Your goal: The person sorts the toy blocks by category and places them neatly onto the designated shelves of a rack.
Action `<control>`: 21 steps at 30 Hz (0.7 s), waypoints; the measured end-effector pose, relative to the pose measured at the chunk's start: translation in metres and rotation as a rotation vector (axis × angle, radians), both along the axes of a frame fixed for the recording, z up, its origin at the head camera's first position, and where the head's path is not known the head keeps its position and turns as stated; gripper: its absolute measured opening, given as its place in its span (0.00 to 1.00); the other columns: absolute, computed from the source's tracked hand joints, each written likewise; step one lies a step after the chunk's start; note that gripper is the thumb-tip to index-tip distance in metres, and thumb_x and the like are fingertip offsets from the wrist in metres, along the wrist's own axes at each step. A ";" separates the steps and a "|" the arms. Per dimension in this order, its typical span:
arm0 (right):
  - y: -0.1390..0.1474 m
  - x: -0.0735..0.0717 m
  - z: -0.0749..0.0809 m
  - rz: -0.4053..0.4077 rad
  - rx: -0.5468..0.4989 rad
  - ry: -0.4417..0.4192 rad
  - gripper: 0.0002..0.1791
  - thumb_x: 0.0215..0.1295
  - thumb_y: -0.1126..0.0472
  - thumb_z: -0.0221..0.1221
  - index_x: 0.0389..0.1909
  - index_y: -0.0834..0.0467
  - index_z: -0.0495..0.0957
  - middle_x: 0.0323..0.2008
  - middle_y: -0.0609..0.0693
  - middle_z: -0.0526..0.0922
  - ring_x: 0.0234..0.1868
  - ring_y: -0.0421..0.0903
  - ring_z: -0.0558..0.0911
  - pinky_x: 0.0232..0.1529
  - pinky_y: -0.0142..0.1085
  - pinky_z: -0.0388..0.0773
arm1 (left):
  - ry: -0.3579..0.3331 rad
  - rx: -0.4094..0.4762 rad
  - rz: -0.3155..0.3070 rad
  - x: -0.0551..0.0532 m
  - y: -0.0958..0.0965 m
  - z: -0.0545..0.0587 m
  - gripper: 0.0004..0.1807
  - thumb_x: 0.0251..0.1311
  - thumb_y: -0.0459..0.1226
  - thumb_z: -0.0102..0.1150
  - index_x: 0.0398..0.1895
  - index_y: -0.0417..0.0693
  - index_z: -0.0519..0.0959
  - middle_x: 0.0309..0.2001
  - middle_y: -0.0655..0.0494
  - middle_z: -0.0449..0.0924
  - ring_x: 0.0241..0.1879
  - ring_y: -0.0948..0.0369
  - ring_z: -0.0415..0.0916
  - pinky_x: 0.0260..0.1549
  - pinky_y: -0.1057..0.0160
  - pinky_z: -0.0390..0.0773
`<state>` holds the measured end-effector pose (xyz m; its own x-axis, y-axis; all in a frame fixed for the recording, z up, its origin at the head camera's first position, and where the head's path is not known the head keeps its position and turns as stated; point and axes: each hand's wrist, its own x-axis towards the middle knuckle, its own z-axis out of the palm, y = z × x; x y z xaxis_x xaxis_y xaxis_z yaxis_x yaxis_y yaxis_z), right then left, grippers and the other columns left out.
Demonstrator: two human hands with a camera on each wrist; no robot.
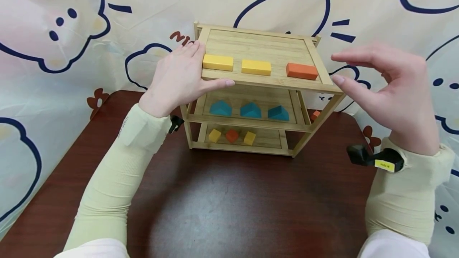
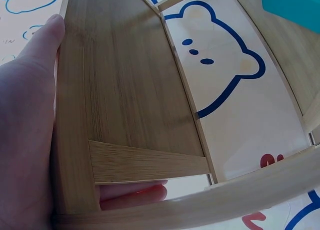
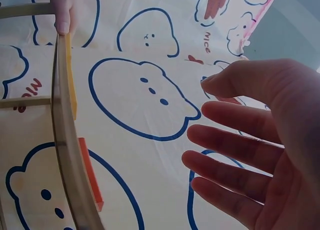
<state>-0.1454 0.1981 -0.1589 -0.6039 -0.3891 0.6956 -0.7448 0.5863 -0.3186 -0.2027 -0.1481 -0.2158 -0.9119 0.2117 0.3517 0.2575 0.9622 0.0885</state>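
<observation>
A three-tier wooden shelf point(image 1: 218, 77) stands before me. My left hand point(image 1: 179, 79) holds its top left corner, thumb along the front edge and fingers at the left side; in the left wrist view, fingertips point(image 2: 145, 195) show through the gap by the side rail. Beside the top right corner is my right hand point(image 1: 398, 86), thumb and fingers spread apart with nothing between them. Two yellow blocks point(image 1: 256, 67) and an orange block point(image 1: 301, 71) lie along the top board's front. Blue triangular blocks point(image 1: 250, 110) sit on the middle tier.
The bottom tier bears two yellow cubes point(image 1: 214, 135) and an orange cube point(image 1: 232, 135). Behind the shelf's right side lies another small orange block point(image 1: 315, 115). The dark wooden table point(image 1: 222, 198) extends toward me, and a printed curtain point(image 1: 150, 15) hangs close behind the shelf.
</observation>
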 end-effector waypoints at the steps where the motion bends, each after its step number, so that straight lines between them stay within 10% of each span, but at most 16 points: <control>1: 0.001 0.000 -0.002 0.011 -0.008 0.001 0.20 0.51 0.71 0.66 0.48 0.58 0.82 0.45 0.52 0.82 0.46 0.44 0.78 0.51 0.31 0.70 | -0.002 -0.001 0.000 0.000 0.000 0.000 0.67 0.35 0.82 0.31 0.70 0.41 0.54 0.60 0.43 0.66 0.54 0.48 0.66 0.47 0.47 0.72; 21: -0.002 0.029 -0.044 0.079 -0.028 -0.097 0.20 0.47 0.76 0.66 0.45 0.64 0.82 0.43 0.56 0.82 0.46 0.44 0.78 0.50 0.31 0.70 | -0.018 0.004 -0.003 0.001 0.000 0.001 0.66 0.36 0.82 0.31 0.70 0.42 0.55 0.61 0.43 0.65 0.55 0.48 0.64 0.46 0.46 0.72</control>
<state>-0.1166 0.1962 -0.2024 -0.6375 -0.4191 0.6465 -0.7529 0.5169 -0.4074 -0.2021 -0.1479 -0.2145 -0.9174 0.2130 0.3361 0.2587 0.9611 0.0969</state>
